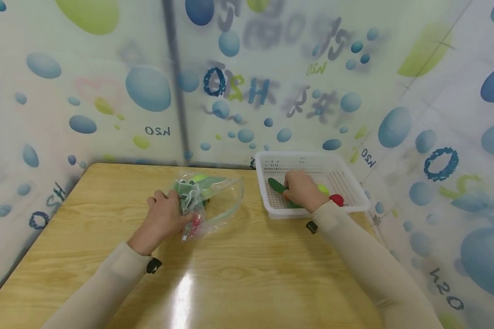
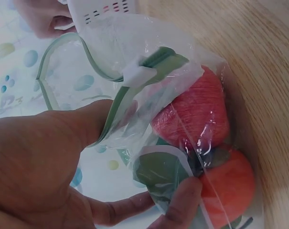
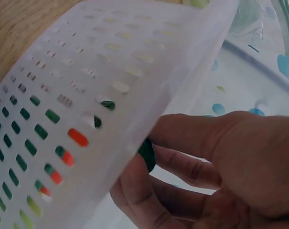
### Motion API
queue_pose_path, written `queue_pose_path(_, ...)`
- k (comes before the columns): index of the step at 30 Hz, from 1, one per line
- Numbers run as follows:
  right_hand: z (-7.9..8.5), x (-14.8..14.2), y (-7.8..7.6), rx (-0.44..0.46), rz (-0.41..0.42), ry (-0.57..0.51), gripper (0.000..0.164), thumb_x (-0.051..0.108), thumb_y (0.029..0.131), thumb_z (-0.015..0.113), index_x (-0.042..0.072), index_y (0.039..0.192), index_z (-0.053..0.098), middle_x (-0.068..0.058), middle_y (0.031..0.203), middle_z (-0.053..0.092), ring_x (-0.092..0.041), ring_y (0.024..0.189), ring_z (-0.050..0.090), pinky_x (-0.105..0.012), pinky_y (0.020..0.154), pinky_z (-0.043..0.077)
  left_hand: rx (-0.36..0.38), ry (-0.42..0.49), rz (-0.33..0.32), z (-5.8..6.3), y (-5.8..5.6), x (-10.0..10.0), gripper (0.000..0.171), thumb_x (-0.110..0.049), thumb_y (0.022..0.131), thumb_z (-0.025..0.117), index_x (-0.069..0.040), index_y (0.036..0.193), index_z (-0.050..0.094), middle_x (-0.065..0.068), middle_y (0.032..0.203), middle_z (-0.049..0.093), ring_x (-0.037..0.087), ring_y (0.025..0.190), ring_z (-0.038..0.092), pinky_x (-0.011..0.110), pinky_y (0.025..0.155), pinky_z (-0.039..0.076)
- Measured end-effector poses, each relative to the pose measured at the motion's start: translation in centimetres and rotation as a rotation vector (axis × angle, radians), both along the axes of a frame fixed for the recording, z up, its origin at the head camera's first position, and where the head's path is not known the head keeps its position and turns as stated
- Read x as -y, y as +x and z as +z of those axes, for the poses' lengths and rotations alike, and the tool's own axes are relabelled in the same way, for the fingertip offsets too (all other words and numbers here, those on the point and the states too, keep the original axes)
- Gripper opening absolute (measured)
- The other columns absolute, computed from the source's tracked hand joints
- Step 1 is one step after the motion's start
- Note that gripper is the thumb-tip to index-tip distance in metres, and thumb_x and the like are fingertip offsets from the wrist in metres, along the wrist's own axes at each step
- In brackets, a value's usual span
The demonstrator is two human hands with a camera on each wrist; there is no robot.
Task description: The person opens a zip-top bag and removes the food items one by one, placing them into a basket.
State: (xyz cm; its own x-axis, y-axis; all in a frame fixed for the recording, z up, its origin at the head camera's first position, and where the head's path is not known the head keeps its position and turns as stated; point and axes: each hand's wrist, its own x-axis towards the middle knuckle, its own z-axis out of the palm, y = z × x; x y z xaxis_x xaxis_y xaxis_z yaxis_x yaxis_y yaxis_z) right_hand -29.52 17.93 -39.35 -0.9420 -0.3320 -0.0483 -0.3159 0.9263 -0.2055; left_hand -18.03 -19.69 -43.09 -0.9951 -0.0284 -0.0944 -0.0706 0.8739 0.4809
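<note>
One crinkled bag [image 1: 209, 199], perforated basket [image 1: 281, 213]

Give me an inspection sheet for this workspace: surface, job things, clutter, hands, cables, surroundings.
Surface: wood-grain table, glare at the front.
Job things: clear zip bag, mouth open, holding pinkish-red item and orange-red item; white perforated basket holding cucumber, yellow-green item, round red item.
Clutter: nothing seen.
Hands: left hand grips the bag; right hand holds the cucumber within the basket.
Cables: nothing seen.
Surroundings: backdrop with blue and green spots.
</note>
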Motion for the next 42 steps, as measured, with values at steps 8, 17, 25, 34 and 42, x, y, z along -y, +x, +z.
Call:
queue_pose_path(8,-0.5,0.9,-0.1,0.068,0.026,-0.003,0.018,0.001,0.099,0.082,-0.006,0.115,0.081,-0.019,0.113,0.084,-0.027,0.096,0.073,-0.045,0.095,0.067,-0.004,-0.005,-0.002,-0.1,0.0,0.0,0.079,-0.042,0.101,0.091,0.020,0.131,0.052,0.047,0.130,0.048,0.061,0.121,0.044,0.062,0.094,0.048)
queue_pose_path(17,-0.7,1.3,0.1,0.099,0.024,-0.001,0.023,0.003,0.099,0.083,-0.004,0.121,0.081,-0.019,0.119,0.083,-0.025,0.094,0.072,-0.040,0.089,0.065,0.014,0.004,0.000,-0.3,-0.1,0.0,0.079,-0.040,0.103,0.088,0.021,0.136,0.051,0.048,0.132,0.051,0.062,0.122,0.050,0.064,0.096,0.051)
queue_pose_path(25,-0.5,1.3,0.4,0.051,0.039,-0.001,0.023,0.009,0.104,0.082,-0.003,0.123,0.079,-0.019,0.120,0.082,-0.026,0.097,0.070,-0.040,0.091,0.064,0.029,0.016,-0.001,-0.3,-0.2,0.1,0.080,-0.040,0.106,0.087,0.022,0.139,0.051,0.047,0.130,0.055,0.058,0.117,0.055,0.063,0.092,0.054)
queue_pose_path(34,0.3,2.5,1.9,-0.059,0.070,-0.110,0.016,0.010,0.110,0.077,-0.001,0.122,0.078,-0.015,0.108,0.082,-0.019,0.083,0.071,-0.030,0.071,0.060,0.005,-0.008,-0.024,-0.4,-0.3,0.1,0.076,-0.039,0.107,0.086,0.025,0.130,0.052,0.048,0.120,0.060,0.059,0.111,0.063,0.066,0.091,0.057)
queue_pose_path(42,1.9,4.9,4.3,-0.244,0.187,-0.179,0.011,0.014,0.110,0.080,0.003,0.113,0.080,-0.012,0.099,0.082,-0.023,0.086,0.074,-0.037,0.077,0.065,-0.004,-0.008,-0.039,-1.7,-1.1,0.6,0.087,-0.053,0.109,0.081,0.025,0.134,0.050,0.048,0.122,0.059,0.061,0.111,0.062,0.068,0.092,0.057)
